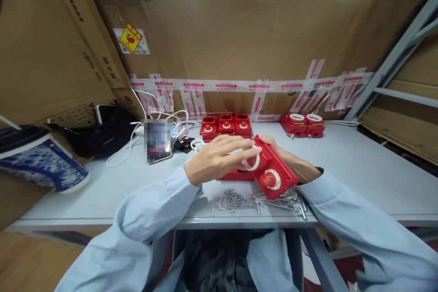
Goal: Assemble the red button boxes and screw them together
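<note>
Both hands hold a red plastic switch box (273,171) tilted above the table's front edge. My right hand (290,162) grips it from behind and below, mostly hidden by the box. My left hand (219,157) lies over its upper end, fingers pinching a white ring (251,162) against the box. A red push button in a white collar (272,179) sits lower on its face. Another red part (236,175) lies under my left hand. A pile of several metal screws (256,200) lies just below the box.
Three red boxes (226,125) stand in a row at the back, two more with white rings (303,124) to their right. A phone on a stand (158,140), white cables (137,141) and a black bag (99,134) sit left. Cardboard walls surround the grey table (359,169); a metal rack (393,73) stands on the right.
</note>
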A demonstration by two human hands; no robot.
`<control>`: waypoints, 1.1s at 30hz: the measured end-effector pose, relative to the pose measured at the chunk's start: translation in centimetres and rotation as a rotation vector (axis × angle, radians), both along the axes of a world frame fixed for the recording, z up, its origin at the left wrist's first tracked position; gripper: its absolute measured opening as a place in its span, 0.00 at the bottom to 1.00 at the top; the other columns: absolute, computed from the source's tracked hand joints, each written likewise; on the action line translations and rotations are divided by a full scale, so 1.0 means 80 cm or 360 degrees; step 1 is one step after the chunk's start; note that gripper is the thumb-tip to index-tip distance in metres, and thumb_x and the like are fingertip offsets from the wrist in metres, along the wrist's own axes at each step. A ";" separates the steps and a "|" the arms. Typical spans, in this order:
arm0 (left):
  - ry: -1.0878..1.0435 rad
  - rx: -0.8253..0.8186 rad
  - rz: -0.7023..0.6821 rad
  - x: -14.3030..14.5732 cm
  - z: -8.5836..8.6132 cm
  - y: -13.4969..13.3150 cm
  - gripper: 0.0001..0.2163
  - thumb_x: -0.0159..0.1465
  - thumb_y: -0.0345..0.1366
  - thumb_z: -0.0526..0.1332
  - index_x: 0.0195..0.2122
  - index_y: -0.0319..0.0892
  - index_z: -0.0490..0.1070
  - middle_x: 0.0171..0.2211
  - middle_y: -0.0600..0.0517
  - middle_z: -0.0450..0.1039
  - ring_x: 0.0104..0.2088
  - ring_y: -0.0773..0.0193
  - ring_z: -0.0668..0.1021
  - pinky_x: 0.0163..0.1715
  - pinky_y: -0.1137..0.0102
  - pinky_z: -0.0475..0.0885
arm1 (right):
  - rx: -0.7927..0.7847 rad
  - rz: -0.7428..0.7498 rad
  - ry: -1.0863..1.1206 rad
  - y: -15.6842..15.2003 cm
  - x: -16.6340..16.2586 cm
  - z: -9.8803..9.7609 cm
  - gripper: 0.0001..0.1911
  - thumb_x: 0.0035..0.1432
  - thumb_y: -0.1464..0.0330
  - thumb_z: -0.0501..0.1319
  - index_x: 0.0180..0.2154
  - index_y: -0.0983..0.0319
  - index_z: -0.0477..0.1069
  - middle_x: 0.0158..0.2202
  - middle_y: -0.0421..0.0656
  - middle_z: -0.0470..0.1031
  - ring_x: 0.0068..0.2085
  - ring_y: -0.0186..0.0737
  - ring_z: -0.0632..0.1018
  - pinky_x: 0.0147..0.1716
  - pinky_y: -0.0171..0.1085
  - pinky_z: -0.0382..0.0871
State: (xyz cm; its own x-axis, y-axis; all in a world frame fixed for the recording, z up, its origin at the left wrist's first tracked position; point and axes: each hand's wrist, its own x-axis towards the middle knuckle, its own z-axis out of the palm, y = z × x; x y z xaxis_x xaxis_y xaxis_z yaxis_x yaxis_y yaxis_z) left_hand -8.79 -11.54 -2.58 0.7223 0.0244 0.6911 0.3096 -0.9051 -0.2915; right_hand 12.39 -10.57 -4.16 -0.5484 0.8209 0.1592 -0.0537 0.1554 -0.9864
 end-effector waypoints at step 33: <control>0.0616 -0.1443 0.1339 -0.173 -0.033 0.054 0.22 0.56 0.48 0.58 0.47 0.40 0.68 0.43 0.44 0.74 0.40 0.56 0.77 0.40 0.68 0.70 | 0.0511 -0.1045 -0.1980 0.054 0.090 -0.011 0.35 0.36 0.40 0.63 0.35 0.62 0.66 0.35 0.49 0.76 0.36 0.50 0.76 0.27 0.39 0.63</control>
State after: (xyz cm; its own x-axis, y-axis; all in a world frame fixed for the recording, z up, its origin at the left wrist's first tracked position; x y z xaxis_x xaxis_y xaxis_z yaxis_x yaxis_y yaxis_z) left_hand -22.60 -7.22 -5.26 0.4047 0.9125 -0.0601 0.9103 -0.3957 0.1217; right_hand 19.60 -6.21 -5.04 -0.0106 0.9958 0.0905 0.9656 0.0337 -0.2578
